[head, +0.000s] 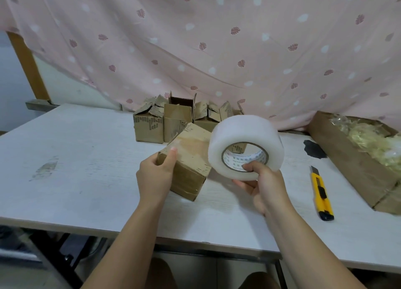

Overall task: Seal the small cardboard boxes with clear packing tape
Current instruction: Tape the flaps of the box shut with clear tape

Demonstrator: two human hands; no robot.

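A small closed cardboard box [191,158] lies on the white table [86,158] in the middle, turned at an angle. My left hand [156,175] grips its near left corner, thumb on top. My right hand [262,184] holds a fat roll of clear packing tape [245,143] upright just right of the box, thumb hooked inside the core and fingers under the rim. The roll hides the box's right end. Behind them several small boxes [173,119] with open flaps stand in a row.
A yellow utility knife [321,193] lies on the table at the right. Beyond it, a large cardboard carton [347,158] holds crumpled clear filling. A pink patterned curtain [217,50] hangs behind the table. A black scrap [314,148] lies by the carton.
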